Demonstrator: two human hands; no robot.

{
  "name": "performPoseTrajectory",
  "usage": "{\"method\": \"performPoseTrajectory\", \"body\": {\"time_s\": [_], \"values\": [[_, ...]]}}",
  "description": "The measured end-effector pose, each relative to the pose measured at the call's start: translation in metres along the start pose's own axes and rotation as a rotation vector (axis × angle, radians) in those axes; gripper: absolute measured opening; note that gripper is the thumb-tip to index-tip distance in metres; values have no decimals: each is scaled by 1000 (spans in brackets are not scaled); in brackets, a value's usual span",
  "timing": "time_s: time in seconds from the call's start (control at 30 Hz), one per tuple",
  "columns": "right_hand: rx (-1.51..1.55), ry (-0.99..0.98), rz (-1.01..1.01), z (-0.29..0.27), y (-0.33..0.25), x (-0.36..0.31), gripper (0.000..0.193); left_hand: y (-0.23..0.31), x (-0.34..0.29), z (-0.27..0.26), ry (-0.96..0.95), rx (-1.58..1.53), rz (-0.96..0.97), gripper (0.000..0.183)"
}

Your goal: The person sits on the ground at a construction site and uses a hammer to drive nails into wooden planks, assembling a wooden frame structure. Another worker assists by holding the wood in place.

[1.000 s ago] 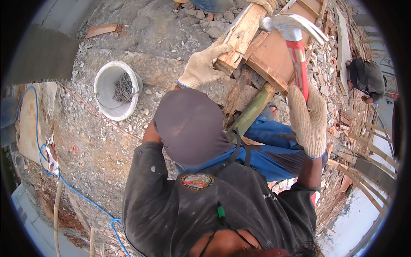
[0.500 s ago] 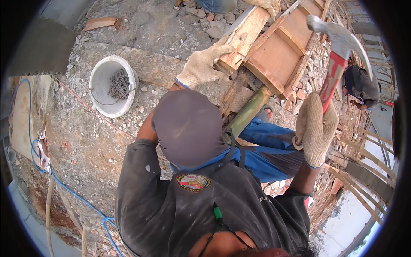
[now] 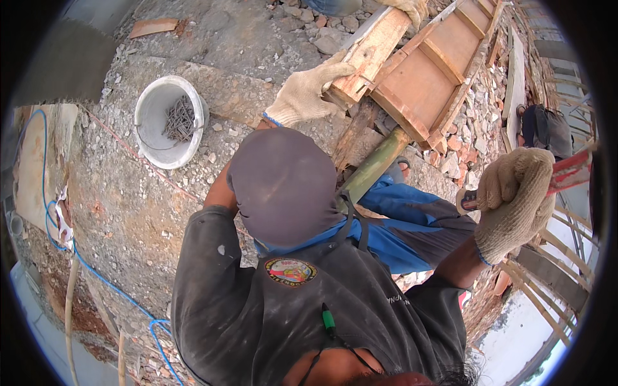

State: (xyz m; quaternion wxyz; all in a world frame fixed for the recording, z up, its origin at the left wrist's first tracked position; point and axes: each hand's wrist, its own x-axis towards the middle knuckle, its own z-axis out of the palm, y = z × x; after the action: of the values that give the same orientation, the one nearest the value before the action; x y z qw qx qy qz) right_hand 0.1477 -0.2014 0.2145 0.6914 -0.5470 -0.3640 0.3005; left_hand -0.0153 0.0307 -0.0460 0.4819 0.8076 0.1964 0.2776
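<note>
My left hand (image 3: 302, 93), in a cream knitted glove, is closed round the near end of a wooden beam (image 3: 372, 55). A thin nail (image 3: 365, 82) seems to stick out by that end, beside a framed wooden panel (image 3: 428, 71). Out to the right, my gloved right hand (image 3: 518, 193) grips a hammer (image 3: 571, 170) by its red handle. The hammer's head lies past the picture's edge. A co-worker's gloved hand (image 3: 409, 8) rests on the beam's far end.
A white bucket (image 3: 168, 122) with nails stands at the left on rubble ground. A green pole (image 3: 373, 167) lies below the panel, near my bent knee (image 3: 281, 186). Another person (image 3: 547, 130) is at the far right. A blue hose (image 3: 116, 291) runs along the lower left.
My right hand has swung the hammer outward to the right and slightly down, taking its head out of view. My left hand stays on the beam.
</note>
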Motion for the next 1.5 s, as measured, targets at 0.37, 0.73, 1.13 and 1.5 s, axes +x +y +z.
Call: {"method": "performPoseTrajectory", "body": {"time_s": [0.37,0.73,1.13,1.5], "values": [[-638,233,157,11,18,-13,30,1,-8,-2,61,27,26,85],[-805,122,416,15,31,-3,32,0,-7,-6,-19,-18,-63,96],[-973,-98,491,15,39,-4,31,4,0,-9,-56,-74,-138,96],[-1052,-192,590,8,70,-12,35,-1,4,1,-6,-47,-42,97]]}}
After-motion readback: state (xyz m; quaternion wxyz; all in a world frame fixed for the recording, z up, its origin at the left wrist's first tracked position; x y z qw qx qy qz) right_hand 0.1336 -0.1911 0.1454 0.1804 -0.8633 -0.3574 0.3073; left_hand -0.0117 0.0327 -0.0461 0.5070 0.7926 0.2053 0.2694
